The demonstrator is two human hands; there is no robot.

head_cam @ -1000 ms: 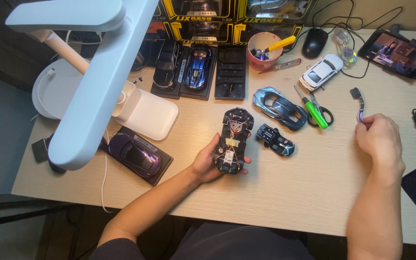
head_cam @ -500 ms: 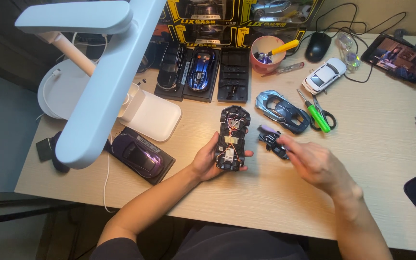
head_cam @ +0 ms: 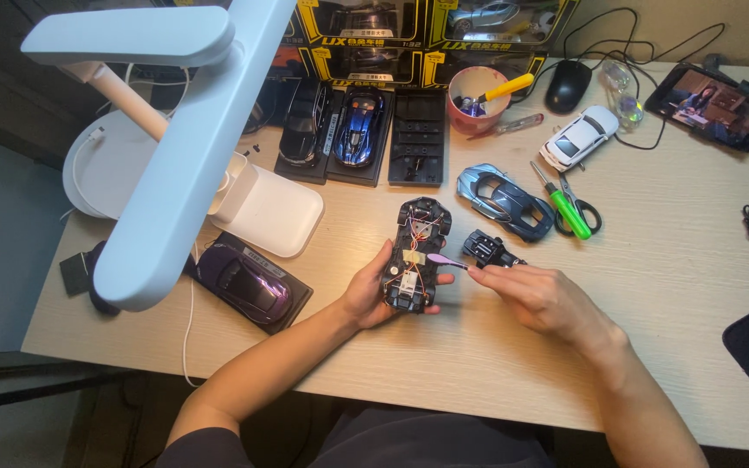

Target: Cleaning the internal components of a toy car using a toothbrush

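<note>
The model car chassis [head_cam: 414, 256] lies body-off in the left hand [head_cam: 367, 293] near the desk's [head_cam: 669, 286] front edge, wiring exposed; the right hand [head_cam: 537, 295] pinches a small purple tool [head_cam: 446, 260] to its middle. Reassembly looks undone. What the tip touches is probably a connector, too small to tell.

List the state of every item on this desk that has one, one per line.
Open car chassis: underside up, wiring exposed, held by left hand.
Purple tool: tip on chassis, pinched by right hand.
Tablet: screen on.
Pink cup: upright, holding tools.
Scissors: closed.
</note>
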